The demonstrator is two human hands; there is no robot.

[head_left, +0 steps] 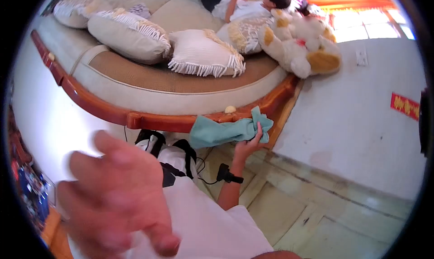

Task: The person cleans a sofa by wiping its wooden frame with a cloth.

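Observation:
My right hand [251,142], with a black strap and small device [228,174] at the wrist, grips a teal cloth [219,131]. The cloth hangs bunched along the reddish-brown wooden edge [167,122] of a padded sofa or bed, close to a pale round knob [230,110]. Close to the camera on the left, my left hand [122,193] is raised palm toward me. Its fingers are apart and slightly bent, blurred by motion, and nothing is in it.
Fringed cushions [205,53] and a large teddy bear [300,42] rest on the padded seat [190,80]. Behind them lies another person [244,8]. White and black items with a cable [201,168] are below the wooden edge, above a tiled floor [280,204].

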